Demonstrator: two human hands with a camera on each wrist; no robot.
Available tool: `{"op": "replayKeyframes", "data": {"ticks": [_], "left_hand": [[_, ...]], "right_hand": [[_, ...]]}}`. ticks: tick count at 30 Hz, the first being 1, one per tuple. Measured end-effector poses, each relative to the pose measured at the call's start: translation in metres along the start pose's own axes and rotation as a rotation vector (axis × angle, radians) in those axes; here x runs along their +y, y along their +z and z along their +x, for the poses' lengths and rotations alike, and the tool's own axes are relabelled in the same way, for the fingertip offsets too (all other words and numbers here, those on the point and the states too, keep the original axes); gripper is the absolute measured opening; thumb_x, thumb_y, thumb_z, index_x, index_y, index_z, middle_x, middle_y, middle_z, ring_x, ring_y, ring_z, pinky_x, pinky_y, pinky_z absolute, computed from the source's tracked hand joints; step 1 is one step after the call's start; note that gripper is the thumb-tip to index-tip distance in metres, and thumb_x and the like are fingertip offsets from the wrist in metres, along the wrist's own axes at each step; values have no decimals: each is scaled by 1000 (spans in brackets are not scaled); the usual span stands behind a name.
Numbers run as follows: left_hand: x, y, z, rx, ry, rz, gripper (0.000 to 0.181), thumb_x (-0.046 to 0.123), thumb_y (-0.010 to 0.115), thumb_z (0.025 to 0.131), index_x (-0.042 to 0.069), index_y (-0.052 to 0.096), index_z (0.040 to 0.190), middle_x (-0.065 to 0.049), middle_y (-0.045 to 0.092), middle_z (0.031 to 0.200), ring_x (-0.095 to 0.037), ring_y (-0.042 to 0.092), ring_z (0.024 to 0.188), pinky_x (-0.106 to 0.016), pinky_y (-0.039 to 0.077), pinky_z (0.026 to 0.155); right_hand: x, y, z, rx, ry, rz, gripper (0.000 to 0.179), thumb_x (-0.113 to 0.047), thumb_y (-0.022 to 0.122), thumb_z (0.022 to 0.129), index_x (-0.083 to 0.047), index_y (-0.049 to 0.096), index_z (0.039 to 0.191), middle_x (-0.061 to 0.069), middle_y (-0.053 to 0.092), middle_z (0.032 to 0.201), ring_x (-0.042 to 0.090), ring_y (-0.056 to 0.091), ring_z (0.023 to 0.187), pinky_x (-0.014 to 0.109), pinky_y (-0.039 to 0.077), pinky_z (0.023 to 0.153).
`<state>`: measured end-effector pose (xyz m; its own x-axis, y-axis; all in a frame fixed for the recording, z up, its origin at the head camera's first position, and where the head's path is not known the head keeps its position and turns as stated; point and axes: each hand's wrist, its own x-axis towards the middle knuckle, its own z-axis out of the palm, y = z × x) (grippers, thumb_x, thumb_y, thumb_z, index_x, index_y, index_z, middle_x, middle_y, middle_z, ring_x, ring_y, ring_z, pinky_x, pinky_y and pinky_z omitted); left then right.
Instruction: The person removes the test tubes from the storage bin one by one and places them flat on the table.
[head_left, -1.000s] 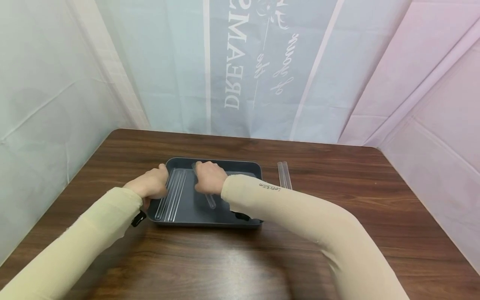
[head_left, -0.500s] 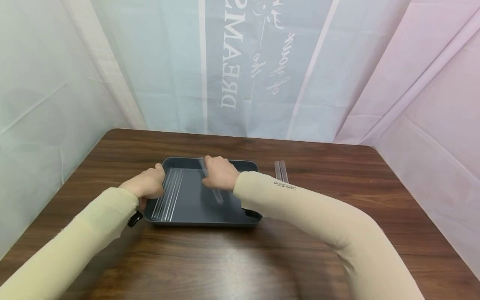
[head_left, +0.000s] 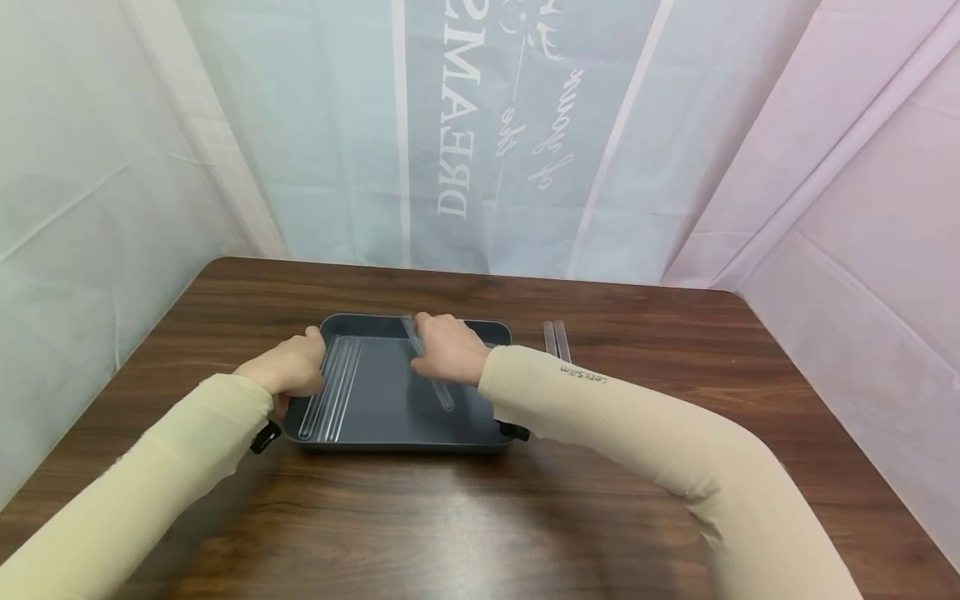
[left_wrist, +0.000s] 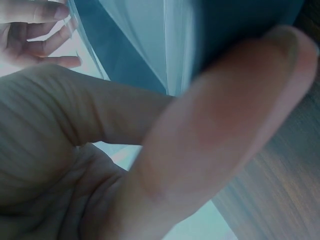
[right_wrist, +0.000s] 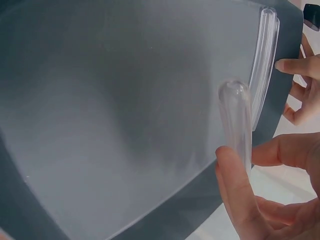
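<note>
A dark grey rectangular tray (head_left: pixel 397 447) rests on the table. My left hand (head_left: pixel 287 367) grips its left side wall, the thumb and a finger bent over the rim in the left wrist view. Along that side, clear test tubes (head_left: pixel 339 390) lie parallel on the tray floor. My right hand (head_left: pixel 450 350) pinches another clear test tube (right_wrist: pixel 236 117) between thumb and fingers. This tube slants above the tray's middle, its rounded end pointing toward the front in the head view. The palm hides part of it.
Two more clear tubes (head_left: pixel 557 340) lie on the brown wooden table (head_left: pixel 465 533) right of the tray, partly hidden by the right sleeve (head_left: pixel 600 408). A printed cloth (head_left: pixel 510 167) hangs behind the table, with pale sheets on both sides.
My right hand has moved rightward over the tray with the test tube, mostly in the first half second. The left hand keeps its grip on the tray. The head view has shifted slightly.
</note>
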<state>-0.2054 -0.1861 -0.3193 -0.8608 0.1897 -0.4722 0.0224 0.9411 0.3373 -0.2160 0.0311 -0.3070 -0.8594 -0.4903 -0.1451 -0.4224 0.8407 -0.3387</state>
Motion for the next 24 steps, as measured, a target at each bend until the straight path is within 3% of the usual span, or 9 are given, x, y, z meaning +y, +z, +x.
{"op": "replayKeyframes", "data": {"ticks": [6,14,19,24], "left_hand": [[0,0,0,3,-1,2,73,-7,40,88,-24,-10,139,-33,59,73,-25,61,38,-33,54,38],[2,-1,0,13,-21,21,75,-5,43,88,-24,-9,139,-35,57,74,-26,61,39,-33,54,38],[2,1,0,7,-23,9,76,-6,42,88,-23,-11,140,-29,59,69,-25,61,39,-33,54,38],[2,3,0,14,-30,3,76,-7,42,88,-22,-10,140,-35,58,76,-25,61,40,-33,54,38]], "right_hand": [[5,-4,-4,27,4,47,47,-16,63,90,2,49,131,14,64,98,14,61,61,22,51,51],[16,-11,-9,48,16,71,49,-14,62,90,3,48,134,15,64,96,15,62,60,23,52,50],[23,-15,-12,58,26,72,49,-15,62,89,3,48,133,15,63,97,16,63,62,24,53,52],[29,-20,-15,73,39,77,49,-15,63,89,3,49,132,15,63,101,16,63,63,25,54,54]]}}
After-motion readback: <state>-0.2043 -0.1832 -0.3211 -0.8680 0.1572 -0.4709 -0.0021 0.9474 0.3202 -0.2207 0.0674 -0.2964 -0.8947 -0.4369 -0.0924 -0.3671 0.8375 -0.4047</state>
